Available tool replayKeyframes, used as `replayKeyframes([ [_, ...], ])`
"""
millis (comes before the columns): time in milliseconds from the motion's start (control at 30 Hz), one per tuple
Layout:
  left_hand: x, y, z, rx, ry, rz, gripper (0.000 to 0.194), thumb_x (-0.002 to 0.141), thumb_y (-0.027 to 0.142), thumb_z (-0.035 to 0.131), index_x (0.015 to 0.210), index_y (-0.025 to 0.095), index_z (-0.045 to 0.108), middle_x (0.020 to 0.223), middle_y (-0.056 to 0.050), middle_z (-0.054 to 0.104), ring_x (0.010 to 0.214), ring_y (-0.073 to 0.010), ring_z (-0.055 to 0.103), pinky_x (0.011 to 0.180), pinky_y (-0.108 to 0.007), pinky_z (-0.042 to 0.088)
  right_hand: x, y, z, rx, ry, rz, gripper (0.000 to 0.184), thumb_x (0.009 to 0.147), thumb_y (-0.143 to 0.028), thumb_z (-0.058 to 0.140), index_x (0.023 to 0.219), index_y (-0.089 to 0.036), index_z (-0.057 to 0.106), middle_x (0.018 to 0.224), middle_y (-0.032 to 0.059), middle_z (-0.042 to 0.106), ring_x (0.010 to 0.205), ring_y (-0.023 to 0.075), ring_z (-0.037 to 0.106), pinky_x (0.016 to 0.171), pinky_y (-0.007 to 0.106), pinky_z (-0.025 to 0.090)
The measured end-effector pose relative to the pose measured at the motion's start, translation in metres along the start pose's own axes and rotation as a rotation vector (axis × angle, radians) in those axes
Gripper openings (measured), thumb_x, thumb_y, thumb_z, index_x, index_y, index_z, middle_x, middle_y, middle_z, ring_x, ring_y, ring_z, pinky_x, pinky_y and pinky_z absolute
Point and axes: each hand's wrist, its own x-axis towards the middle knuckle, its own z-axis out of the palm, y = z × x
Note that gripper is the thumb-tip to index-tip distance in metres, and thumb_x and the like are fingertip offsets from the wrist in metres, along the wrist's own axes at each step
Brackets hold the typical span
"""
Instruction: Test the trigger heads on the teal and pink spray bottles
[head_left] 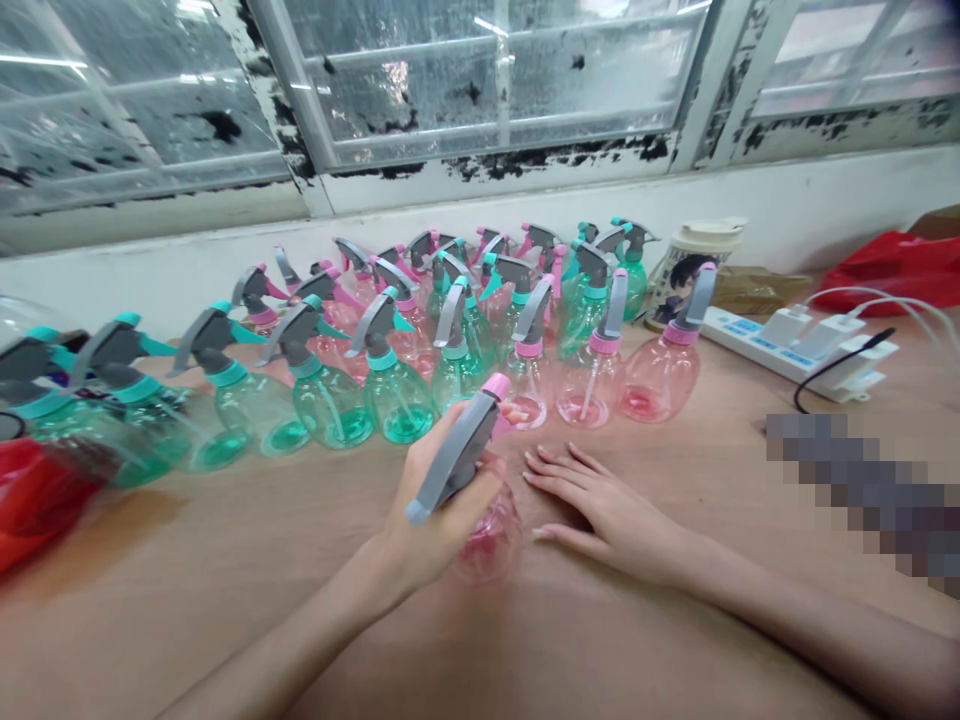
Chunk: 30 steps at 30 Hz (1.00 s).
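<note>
My left hand (pixel 435 510) is wrapped round the neck of a pink spray bottle (pixel 491 540), just under its grey trigger head with a pink nozzle. The bottle is see-through, and its lower part shows below my fingers. Flat on the table to its right lies my right hand (pixel 600 505), fingers spread and holding nothing. Just beyond both hands runs a front row of spray bottles, among them a green one (pixel 401 405) and a pink one (pixel 589 390), all upright with grey trigger heads.
More green and pink bottles crowd behind the front row, towards the window wall. To the right are a printed cup (pixel 694 265), a white power strip (pixel 795 350) with plugs and cables, and a red bag (pixel 896 270). Another red bag (pixel 37 500) lies at the left edge.
</note>
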Motion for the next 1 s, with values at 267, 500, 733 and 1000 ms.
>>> replayKeyframes([
  [267, 0.0021, 0.0047, -0.0040, 0.009, -0.030, -0.027, 0.012, 0.076, 0.020, 0.050, 0.071, 0.023, 0.040, 0.067, 0.004, 0.039, 0.059, -0.0136, 0.040, 0.057, -0.029, 0.034, 0.0005, 0.0005, 0.0002, -0.015, -0.001, -0.006, 0.064, 0.094, -0.057, 0.044, 0.145, -0.018, 0.042, 0.151, 0.0071, 0.042, 0.142, 0.0272, 0.031, 0.118, 0.054, 0.020],
  [500, 0.0025, 0.0010, -0.0030, 0.038, 0.004, 0.002, 0.009, 0.073, 0.018, 0.050, 0.075, 0.024, 0.043, 0.067, 0.005, 0.041, 0.056, -0.0126, 0.038, 0.054, -0.027, 0.035, 0.0001, 0.0006, 0.0002, 0.010, 0.012, -0.002, 0.063, 0.093, -0.056, 0.047, 0.144, -0.019, 0.043, 0.149, 0.0077, 0.045, 0.142, 0.0273, 0.033, 0.118, 0.055, 0.021],
  [733, -0.0010, -0.0008, -0.0002, 0.042, 0.015, -0.008, 0.009, 0.075, 0.019, 0.050, 0.083, 0.024, 0.050, 0.070, 0.003, 0.049, 0.061, -0.0145, 0.052, 0.057, -0.027, 0.042, 0.0005, 0.0000, 0.0005, 0.028, 0.018, 0.000, 0.063, 0.093, -0.056, 0.049, 0.144, -0.021, 0.043, 0.149, 0.0077, 0.044, 0.141, 0.0277, 0.033, 0.118, 0.055, 0.020],
  [1000, -0.0012, -0.0009, -0.0013, 0.082, 0.032, 0.041, 0.013, 0.076, 0.015, 0.048, 0.085, 0.024, 0.051, 0.075, 0.002, 0.053, 0.074, -0.0162, 0.059, 0.064, -0.026, 0.047, -0.0007, -0.0010, -0.0001, 0.037, 0.029, -0.001, 0.062, 0.093, -0.055, 0.049, 0.145, -0.021, 0.042, 0.150, 0.0074, 0.044, 0.142, 0.0273, 0.033, 0.118, 0.054, 0.019],
])
